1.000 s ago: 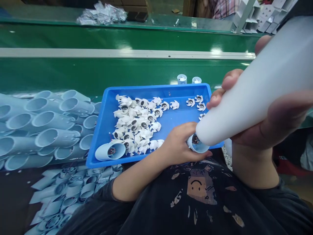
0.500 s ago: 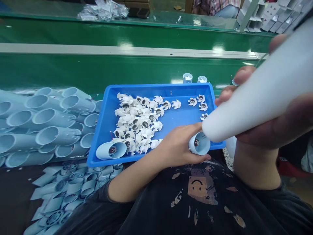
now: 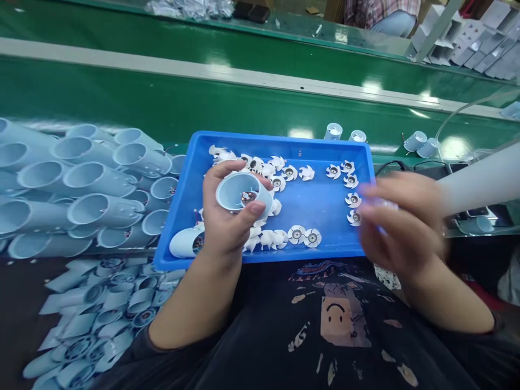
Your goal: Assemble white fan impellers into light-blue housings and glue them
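My left hand [image 3: 227, 222] grips a short pale blue plastic tube [image 3: 235, 190] over the blue plastic tray [image 3: 280, 138], its open end up and a small motor visible inside. White plastic fan impellers with dark hubs lie in the tray, including one [image 3: 312, 237] near the front wall and a heap [image 3: 260, 168] under and behind my left hand. Another blue tube [image 3: 182, 242] lies in the tray's front left corner. My right hand [image 3: 400, 222] is motion-blurred beside the tray's right wall. A large white plastic bottle [image 3: 483, 179] extends from behind it towards the right edge.
A large heap of pale blue tubes [image 3: 93, 184] lies left of the tray, with more [image 3: 101, 309] nearer me. Small tubes [image 3: 333, 131] stand behind the tray on the green conveyor belt [image 3: 122, 92]. A seated person's plaid shirt [image 3: 382, 8] shows beyond it.
The blue tube has moved left in my left hand, from the tray's front right to over the impellers. The white bottle now sits further right, and my right hand has come out from under it.
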A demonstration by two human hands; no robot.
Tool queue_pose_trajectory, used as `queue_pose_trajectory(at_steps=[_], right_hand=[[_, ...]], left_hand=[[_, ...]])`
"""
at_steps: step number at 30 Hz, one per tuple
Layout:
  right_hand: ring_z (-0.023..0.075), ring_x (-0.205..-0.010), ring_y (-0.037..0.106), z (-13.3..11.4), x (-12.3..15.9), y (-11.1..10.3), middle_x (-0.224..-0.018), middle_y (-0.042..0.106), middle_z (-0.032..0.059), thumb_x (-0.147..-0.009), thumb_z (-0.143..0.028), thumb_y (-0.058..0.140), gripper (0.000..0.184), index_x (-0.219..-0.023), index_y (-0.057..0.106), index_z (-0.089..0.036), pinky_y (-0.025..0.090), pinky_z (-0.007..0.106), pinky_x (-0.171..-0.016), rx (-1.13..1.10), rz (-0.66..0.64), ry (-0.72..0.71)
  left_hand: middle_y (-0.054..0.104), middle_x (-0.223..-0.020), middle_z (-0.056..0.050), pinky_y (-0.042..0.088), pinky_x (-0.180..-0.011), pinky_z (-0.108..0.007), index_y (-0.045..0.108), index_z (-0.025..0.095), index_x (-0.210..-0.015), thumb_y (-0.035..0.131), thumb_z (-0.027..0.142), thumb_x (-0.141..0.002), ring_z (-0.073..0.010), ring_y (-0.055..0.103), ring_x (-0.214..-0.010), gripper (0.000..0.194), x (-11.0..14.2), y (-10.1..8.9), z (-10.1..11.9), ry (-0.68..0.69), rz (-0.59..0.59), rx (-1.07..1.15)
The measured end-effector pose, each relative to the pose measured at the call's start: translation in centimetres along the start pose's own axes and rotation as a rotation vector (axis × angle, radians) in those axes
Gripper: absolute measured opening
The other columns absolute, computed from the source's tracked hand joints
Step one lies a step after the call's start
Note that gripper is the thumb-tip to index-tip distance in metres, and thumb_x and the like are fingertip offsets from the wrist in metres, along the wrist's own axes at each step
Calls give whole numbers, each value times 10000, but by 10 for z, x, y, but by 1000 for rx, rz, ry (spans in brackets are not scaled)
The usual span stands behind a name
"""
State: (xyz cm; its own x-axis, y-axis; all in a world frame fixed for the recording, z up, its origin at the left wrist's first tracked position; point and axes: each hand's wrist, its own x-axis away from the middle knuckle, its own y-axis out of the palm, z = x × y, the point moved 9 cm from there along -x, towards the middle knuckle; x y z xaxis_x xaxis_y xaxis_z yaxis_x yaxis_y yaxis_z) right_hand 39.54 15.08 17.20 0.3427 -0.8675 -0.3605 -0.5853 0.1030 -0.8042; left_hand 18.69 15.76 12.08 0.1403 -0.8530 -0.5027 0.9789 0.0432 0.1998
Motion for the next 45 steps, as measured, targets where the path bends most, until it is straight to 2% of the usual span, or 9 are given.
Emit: queue_pose_trajectory(at_steps=[5,8,11,19,23,27,33,39,45], right_hand=[[278,-1138,564,25,-64,100,-1202,617,135,-946,-113,377,324,-1139,633,-158,486,433,-906,517,-499,47],[227,-1063,602,41,-81,130,-1137,632,111,-942,-170,491,206,-1085,634,-135,507,409,-899,557,-601,85],[193,-1030,606,53,-82,141,-1165,607,81,-929,-334,569,285,-1141,593,-146,527,416,-893,566,-634,163],[197,-1033,602,76,-75,135,-1177,594,84,-927,-356,569,323,-1174,572,-147,530,416,-885,437,-540,452],[220,-1012,602,59,-52,114,-1074,632,108,-854,-229,641,192,-1015,627,-125,495,429,-914,214,-504,445],[141,-831,621,33,-18,78,-993,648,69,-871,-249,543,236,-1088,580,-164,517,305,-781,-131,-427,370],[79,-583,520,12,22,58,-802,596,-1,-735,-393,619,309,-956,574,-183,454,241,-570,-1039,-310,389],[145,-816,556,-27,20,35,-904,607,45,-787,-163,644,162,-929,715,-198,458,304,-763,-274,-190,-40],[153,-811,530,-31,18,34,-866,538,41,-823,-234,686,147,-956,749,-228,444,314,-752,-138,-178,-135]], left_hand=[[675,-803,17,523,-608,-288,435,255,-1129,832,459,-634,-159,657,-669,667,8,10,-6,-5,-144,-133],[646,-863,7,521,-629,-294,390,257,-1121,845,478,-582,-162,651,-690,739,13,8,-17,-59,-148,-275],[632,-912,-13,526,-684,-312,382,254,-1110,844,497,-552,-192,660,-790,764,16,8,-25,-127,-162,-360],[687,-1000,-71,520,-840,-397,564,216,-992,771,467,-652,-256,662,-936,471,14,26,-9,-85,-352,-521],[690,-1063,-90,524,-874,-411,587,208,-1059,673,368,-710,-261,661,-985,393,15,27,-5,-68,-392,-491],[668,-1074,-90,527,-879,-409,549,203,-1086,704,362,-674,-253,652,-982,468,17,25,-6,-71,-376,-586],[695,-1048,-64,526,-841,-374,545,215,-1088,716,434,-745,-241,665,-961,441,30,60,2,58,-595,-788],[706,-986,-84,532,-784,-392,535,204,-1086,574,316,-831,-257,676,-891,281,42,83,24,302,-622,-834],[711,-1004,-64,530,-899,-397,529,225,-1119,579,254,-822,-238,679,-916,303,43,81,33,349,-501,-879]])
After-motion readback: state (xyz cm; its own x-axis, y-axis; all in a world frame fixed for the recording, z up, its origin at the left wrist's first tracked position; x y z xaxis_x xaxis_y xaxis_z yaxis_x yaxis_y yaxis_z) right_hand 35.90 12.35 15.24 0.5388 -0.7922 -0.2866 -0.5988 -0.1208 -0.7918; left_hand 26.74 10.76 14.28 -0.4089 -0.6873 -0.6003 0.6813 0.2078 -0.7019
